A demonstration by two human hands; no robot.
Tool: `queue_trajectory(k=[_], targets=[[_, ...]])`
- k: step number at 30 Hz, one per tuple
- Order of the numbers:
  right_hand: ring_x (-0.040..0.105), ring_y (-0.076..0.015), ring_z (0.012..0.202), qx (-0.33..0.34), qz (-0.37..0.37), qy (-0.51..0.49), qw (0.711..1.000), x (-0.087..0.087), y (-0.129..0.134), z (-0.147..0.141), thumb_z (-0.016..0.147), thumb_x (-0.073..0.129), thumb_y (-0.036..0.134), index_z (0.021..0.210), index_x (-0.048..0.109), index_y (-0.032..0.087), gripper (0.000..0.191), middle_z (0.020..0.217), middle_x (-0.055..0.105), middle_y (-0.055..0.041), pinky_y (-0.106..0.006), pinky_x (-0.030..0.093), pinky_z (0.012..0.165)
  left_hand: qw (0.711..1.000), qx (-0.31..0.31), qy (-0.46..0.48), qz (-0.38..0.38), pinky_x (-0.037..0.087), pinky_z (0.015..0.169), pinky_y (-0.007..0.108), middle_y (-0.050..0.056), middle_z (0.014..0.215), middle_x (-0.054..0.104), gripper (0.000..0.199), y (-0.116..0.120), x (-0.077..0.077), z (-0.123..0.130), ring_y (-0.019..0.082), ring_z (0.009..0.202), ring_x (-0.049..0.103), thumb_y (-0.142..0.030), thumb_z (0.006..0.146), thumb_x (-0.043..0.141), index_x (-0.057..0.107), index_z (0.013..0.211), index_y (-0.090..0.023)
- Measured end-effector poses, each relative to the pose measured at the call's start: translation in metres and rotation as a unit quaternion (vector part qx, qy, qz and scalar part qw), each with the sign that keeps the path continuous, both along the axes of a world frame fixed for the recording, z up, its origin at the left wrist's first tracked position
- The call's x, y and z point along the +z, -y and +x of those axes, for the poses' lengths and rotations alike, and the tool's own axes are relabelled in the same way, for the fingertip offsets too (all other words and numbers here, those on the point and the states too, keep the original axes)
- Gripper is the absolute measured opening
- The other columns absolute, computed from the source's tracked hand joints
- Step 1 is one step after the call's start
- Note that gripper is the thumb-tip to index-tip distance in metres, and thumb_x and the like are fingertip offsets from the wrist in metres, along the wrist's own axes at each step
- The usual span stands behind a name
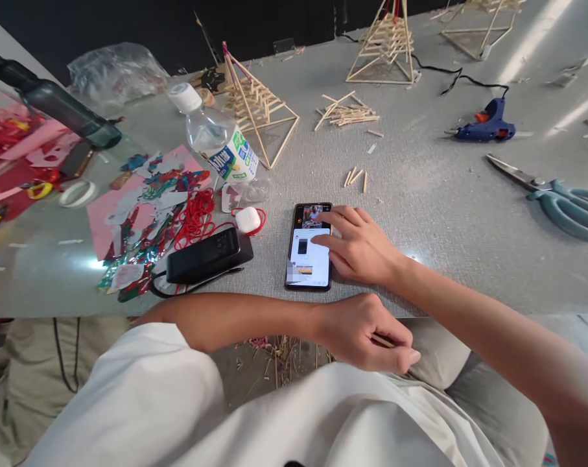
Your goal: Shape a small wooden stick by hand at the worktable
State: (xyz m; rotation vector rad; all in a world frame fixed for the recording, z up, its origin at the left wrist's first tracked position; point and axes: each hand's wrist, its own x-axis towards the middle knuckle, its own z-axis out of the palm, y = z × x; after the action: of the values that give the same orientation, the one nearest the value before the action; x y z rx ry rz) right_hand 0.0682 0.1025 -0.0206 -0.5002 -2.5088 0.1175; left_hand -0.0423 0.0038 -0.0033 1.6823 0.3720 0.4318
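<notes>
On the grey table lies a smartphone [310, 259], its screen lit, with a picture at the top and a white panel below. My right hand [359, 246] reaches over its right edge, fingers stretched out and apart, a fingertip at the screen. Nearer my body, my left hand [371, 334] is closed around a thin wooden stick [382, 340], of which only a short piece shows. The left forearm lies across the table's front edge. Beyond the phone are a few short sticks [354, 178] and a loose pile of sticks [349, 115].
Left of the phone are a black power bank [203, 256], white earbud case [248, 220], red cord [195, 217] and plastic bottle [225, 143]. Stick pyramids [262, 107] stand behind. At right lie a blue glue gun [491, 123] and scissors [561, 194].
</notes>
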Motion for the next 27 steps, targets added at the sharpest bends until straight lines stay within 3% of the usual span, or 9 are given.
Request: queue_trajectory(k=[7, 10, 16, 22, 27], targets=[[0.054, -0.0340, 0.122, -0.027, 0.010, -0.006, 1.000, -0.0012, 0.0001, -0.0008, 0.098, 0.054, 0.014, 0.122, 0.078, 0.017, 0.034, 0.137, 0.069, -0.0168, -0.046, 0.047, 0.090, 0.999, 0.008, 0.011, 0.033, 0.026, 0.056, 0.030, -0.007, 0.056, 0.025, 0.045, 0.0029, -0.0020, 0.0001, 0.010, 0.055, 0.025, -0.023, 0.096, 0.058, 0.032, 0.060, -0.021], [0.055, -0.0325, 0.119, -0.006, 0.015, -0.027, 1.000, -0.0024, -0.0005, -0.0001, 0.097, 0.052, 0.013, 0.129, 0.073, 0.017, 0.038, 0.135, 0.071, -0.0159, -0.046, 0.047, 0.090, 0.999, 0.006, 0.017, 0.044, 0.027, 0.056, 0.029, -0.008, 0.056, 0.025, 0.045, 0.0035, -0.0033, -0.0004, 0.010, 0.056, 0.025, -0.022, 0.096, 0.058, 0.032, 0.060, -0.021], [0.057, -0.0299, 0.117, 0.055, 0.029, -0.045, 0.997, -0.0028, -0.0011, 0.0009, 0.100, 0.050, 0.014, 0.119, 0.075, 0.019, 0.032, 0.132, 0.072, -0.0140, -0.044, 0.048, 0.089, 0.997, 0.005, 0.024, 0.067, 0.027, 0.055, 0.029, -0.008, 0.057, 0.023, 0.045, 0.0060, -0.0077, -0.0008, 0.010, 0.055, 0.024, -0.021, 0.094, 0.059, 0.030, 0.060, -0.022], [0.057, -0.0299, 0.113, 0.043, 0.024, -0.048, 0.998, -0.0046, -0.0018, 0.0011, 0.097, 0.049, 0.011, 0.113, 0.077, 0.019, 0.032, 0.130, 0.073, -0.0140, -0.044, 0.048, 0.086, 0.998, -0.003, 0.016, 0.054, 0.026, 0.055, 0.029, -0.008, 0.057, 0.024, 0.043, 0.0056, -0.0063, -0.0024, 0.010, 0.055, 0.024, -0.022, 0.094, 0.059, 0.032, 0.060, -0.022], [0.057, -0.0294, 0.115, 0.072, 0.020, -0.058, 0.996, -0.0035, -0.0029, 0.0028, 0.099, 0.050, 0.012, 0.115, 0.078, 0.021, 0.034, 0.130, 0.072, -0.0128, -0.045, 0.050, 0.089, 1.000, -0.009, 0.012, 0.015, 0.026, 0.056, 0.030, -0.008, 0.056, 0.026, 0.043, 0.0036, -0.0022, -0.0039, 0.010, 0.055, 0.024, -0.023, 0.096, 0.057, 0.034, 0.060, -0.022]])
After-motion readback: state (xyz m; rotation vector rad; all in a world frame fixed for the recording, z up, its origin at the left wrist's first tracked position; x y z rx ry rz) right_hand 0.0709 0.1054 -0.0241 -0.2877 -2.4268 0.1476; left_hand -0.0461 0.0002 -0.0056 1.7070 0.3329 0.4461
